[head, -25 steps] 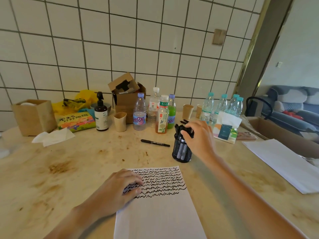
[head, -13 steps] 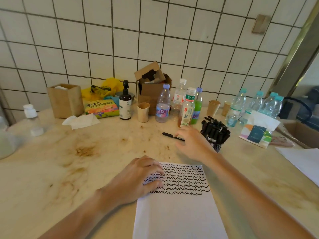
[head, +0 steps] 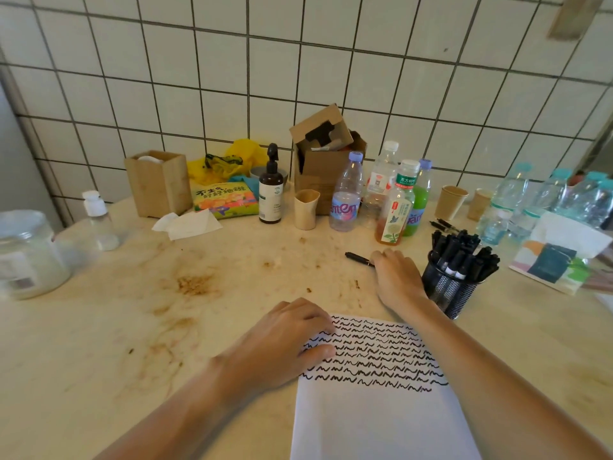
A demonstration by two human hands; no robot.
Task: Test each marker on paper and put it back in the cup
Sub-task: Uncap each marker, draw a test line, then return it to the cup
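Hands: right one reaching the loose marker, left one pinning the paper

Our right hand (head: 396,280) is now lying on the table (head: 139,327) just left of the mesh cup (head: 452,293), fingers curling down over the near end of the loose black marker (head: 357,258); half a second ago it was just arriving there, and a second ago it was up at the cup's rim. We cannot tell whether the fingers are actually gripping the marker or only covering it. Our left hand (head: 282,346) is staying where it was, fingers loosely bent and pressing the upper left corner of the paper (head: 381,413), holding nothing.

We are seeing the paper lying flat in front of us, its top part filled with rows of black squiggles. Many black markers are standing in the cup, caps fanning out. Behind the marker, a tea bottle (head: 396,207) is standing among other bottles, and our view is swinging left since earlier, bringing a glass jar (head: 28,257) into frame.
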